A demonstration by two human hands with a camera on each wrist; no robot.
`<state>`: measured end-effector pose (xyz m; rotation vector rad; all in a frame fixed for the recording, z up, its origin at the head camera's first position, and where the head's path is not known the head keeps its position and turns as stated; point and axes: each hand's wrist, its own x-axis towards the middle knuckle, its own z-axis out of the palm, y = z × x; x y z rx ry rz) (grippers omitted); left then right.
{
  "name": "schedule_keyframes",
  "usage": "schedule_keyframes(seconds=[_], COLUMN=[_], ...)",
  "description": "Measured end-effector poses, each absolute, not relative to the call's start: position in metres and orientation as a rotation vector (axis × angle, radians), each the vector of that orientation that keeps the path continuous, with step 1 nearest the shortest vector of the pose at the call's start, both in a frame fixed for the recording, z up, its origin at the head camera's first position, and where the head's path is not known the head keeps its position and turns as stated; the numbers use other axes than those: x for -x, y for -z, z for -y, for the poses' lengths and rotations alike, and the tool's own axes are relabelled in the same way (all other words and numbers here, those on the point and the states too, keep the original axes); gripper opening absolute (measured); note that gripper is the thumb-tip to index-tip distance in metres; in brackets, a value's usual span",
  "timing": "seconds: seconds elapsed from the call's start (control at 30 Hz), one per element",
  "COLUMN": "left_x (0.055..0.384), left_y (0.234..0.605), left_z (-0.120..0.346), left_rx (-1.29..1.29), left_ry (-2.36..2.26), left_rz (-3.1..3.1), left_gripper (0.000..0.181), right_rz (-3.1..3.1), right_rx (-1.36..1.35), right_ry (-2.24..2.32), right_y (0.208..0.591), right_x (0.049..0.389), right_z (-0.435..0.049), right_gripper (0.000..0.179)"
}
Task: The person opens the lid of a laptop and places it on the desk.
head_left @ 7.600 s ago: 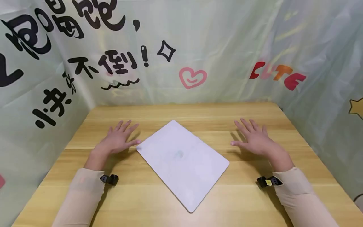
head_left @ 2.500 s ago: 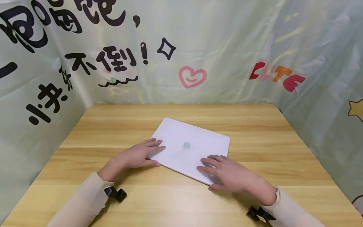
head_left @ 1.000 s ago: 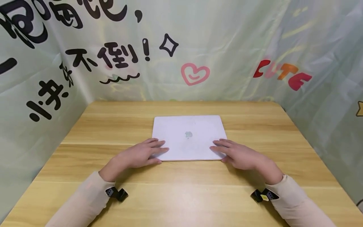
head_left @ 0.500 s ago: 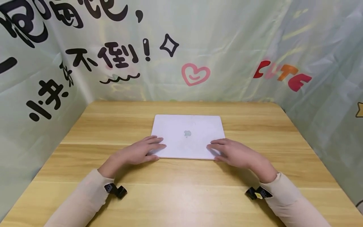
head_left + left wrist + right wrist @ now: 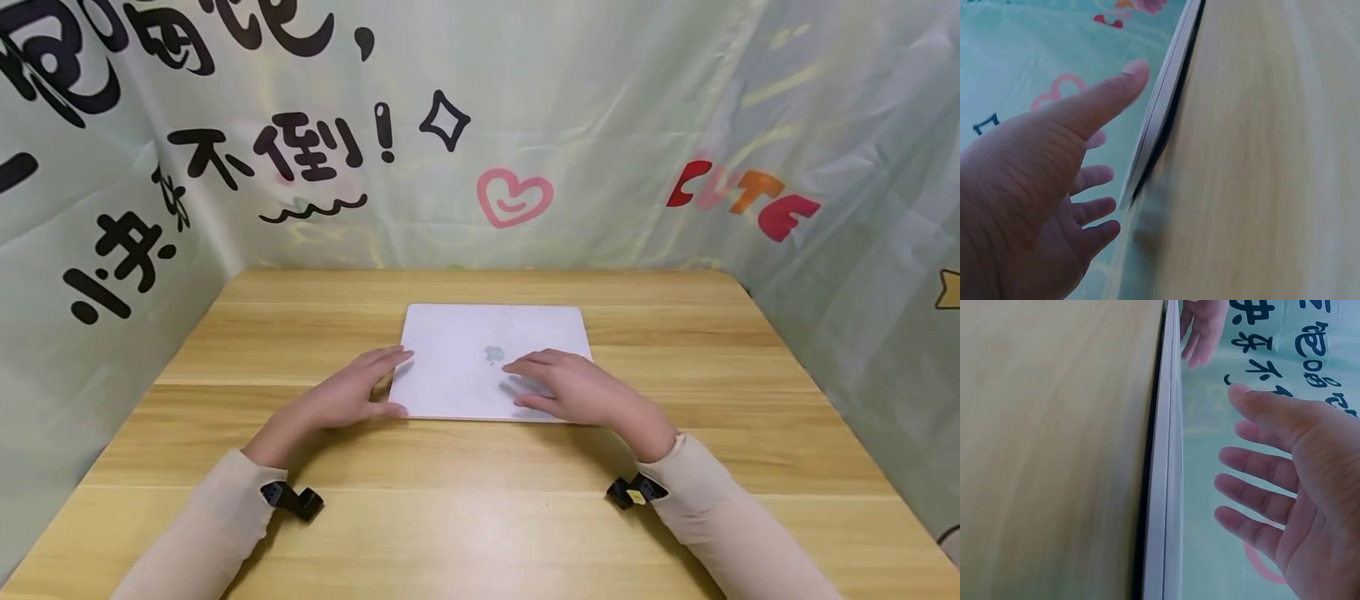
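A closed silver laptop [image 5: 457, 367] with an apple logo lies flat on the wooden table, its long front side parallel to the table's far edge. My left hand [image 5: 348, 392] is at its front left corner, fingers spread and straight. In the left wrist view the laptop's thin edge [image 5: 1160, 106] runs beside that hand's thumb. Over the right half of the lid hovers my right hand [image 5: 573, 387], its fingers relaxed and apart, holding nothing. The right wrist view shows a gap between those fingers [image 5: 1254, 462] and the laptop's side edge [image 5: 1163, 469].
The wooden table [image 5: 465, 517] reaches back to a pale green printed curtain [image 5: 600, 108], which also closes in both sides. A black wrist camera [image 5: 292, 500] is strapped at the left sleeve, another camera [image 5: 636, 492] at the right.
The laptop was turned from a diagonal to a straight position and slid farther back. In the last half second my right hand has lifted and moved left over the lid; my left has shifted slightly left.
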<state>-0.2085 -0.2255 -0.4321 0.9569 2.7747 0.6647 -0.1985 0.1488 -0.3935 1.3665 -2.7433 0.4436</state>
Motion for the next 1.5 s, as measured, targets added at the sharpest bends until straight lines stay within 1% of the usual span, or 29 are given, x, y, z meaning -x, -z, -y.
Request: schedule_keyframes(seconds=[0.23,0.47,0.77,1.03,1.17,1.5], left_x=[0.215,0.217,0.207,0.198,0.198,0.200], left_y=[0.437,0.441,0.447,0.450,0.450,0.448], left_z=[0.233,0.241,0.238,0.231,0.229,0.227], left_rx=[-0.874,-0.772,-0.804,-0.823,-0.824,-0.820], left_ry=[-0.823,-0.778,-0.689,-0.711,-0.696,-0.664], left_rz=[-2.740,-2.730,-2.735,-2.739,-2.745,-2.748], left_gripper=[0.105,0.113,0.120,0.118,0.118,0.117], right_rz=[2.789,2.815,2.778,2.719,2.679,2.518], right_rx=[-1.433,-1.485,-1.553,-1.567,-1.569,-1.587], right_ry=[-0.419,-0.390,-0.267,-0.160,-0.109,0.000], right_y=[0.400,0.402,0.407,0.410,0.412,0.410], right_x=[0.200,0.199,0.196,0.195,0.196,0.194], right_z=[-0.135,-0.129,-0.125,-0.129,-0.129,-0.125], right_gripper=[0.047,0.055,0.054,0.053,0.051,0.036])
